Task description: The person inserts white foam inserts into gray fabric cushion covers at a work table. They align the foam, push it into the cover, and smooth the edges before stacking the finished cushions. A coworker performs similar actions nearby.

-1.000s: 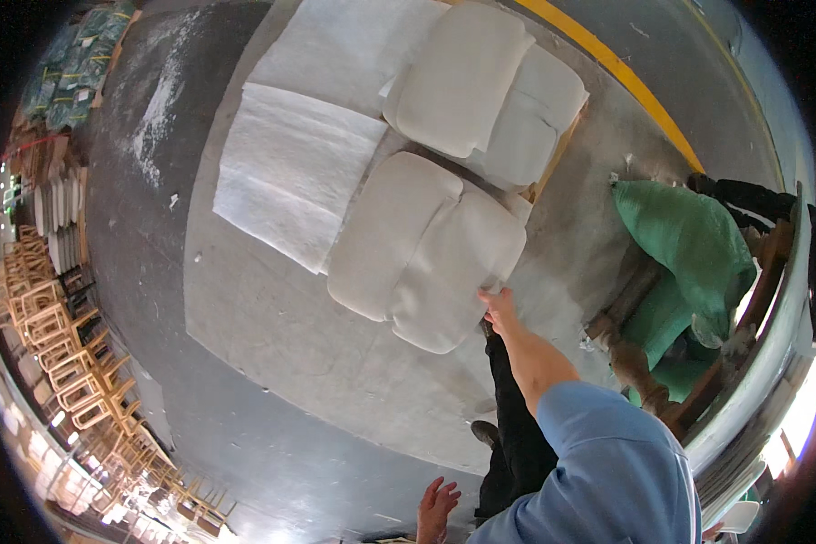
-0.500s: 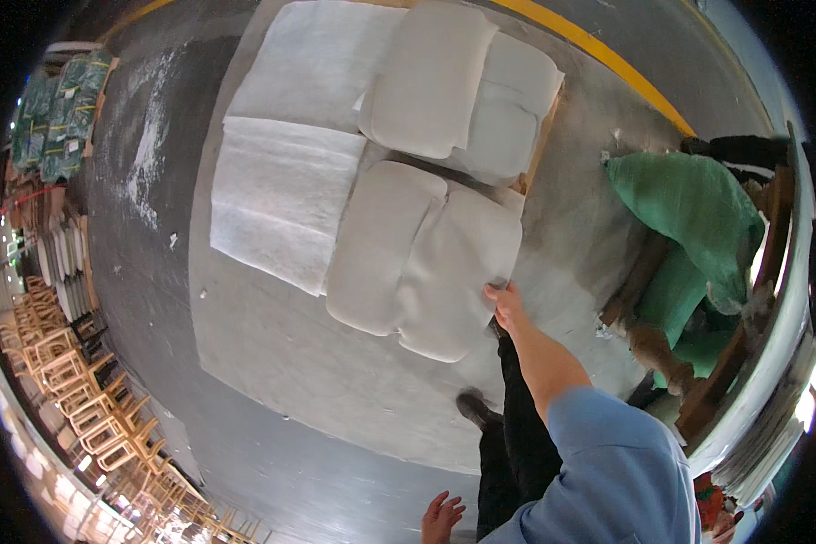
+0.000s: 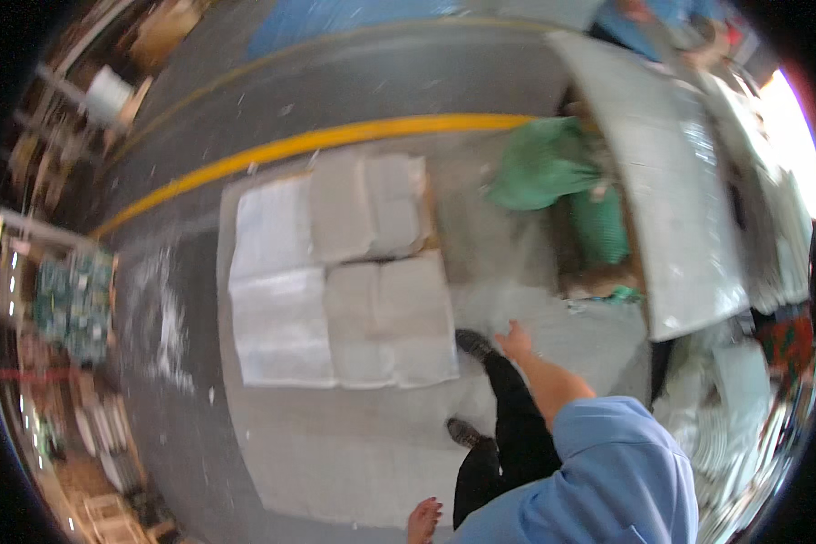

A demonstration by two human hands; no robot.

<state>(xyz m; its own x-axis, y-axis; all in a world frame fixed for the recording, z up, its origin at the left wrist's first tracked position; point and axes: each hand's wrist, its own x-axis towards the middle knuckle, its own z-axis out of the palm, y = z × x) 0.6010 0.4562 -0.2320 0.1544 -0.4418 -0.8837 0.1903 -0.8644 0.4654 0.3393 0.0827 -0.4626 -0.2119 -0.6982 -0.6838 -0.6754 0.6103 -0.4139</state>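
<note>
Concrete floor (image 3: 335, 462), pale and blurred, spreads out from the person's feet. Nearest, the left hand (image 3: 423, 519) hangs low with its fingers loosely curled around nothing. Farther in, the right hand (image 3: 515, 338) is out over the floor, its fingers apart and holding nothing, to the right of the near cushions and not touching them.

Those two, the near left cushion (image 3: 355, 313) and the near right cushion (image 3: 414, 313), lie flat, side by side; just beyond lie the far left cushion (image 3: 343, 204) and the far right cushion (image 3: 394, 195). White sheets (image 3: 281, 326) stretch along their left. As far as shows, four cushions are laid out in two fairly neat pairs, so this much looks done; whether any adjusting or more layers remain, I cannot tell.

Off to the right sit green sacks (image 3: 539, 168); farther away, a yellow line (image 3: 363, 134) crosses the floor.
</note>
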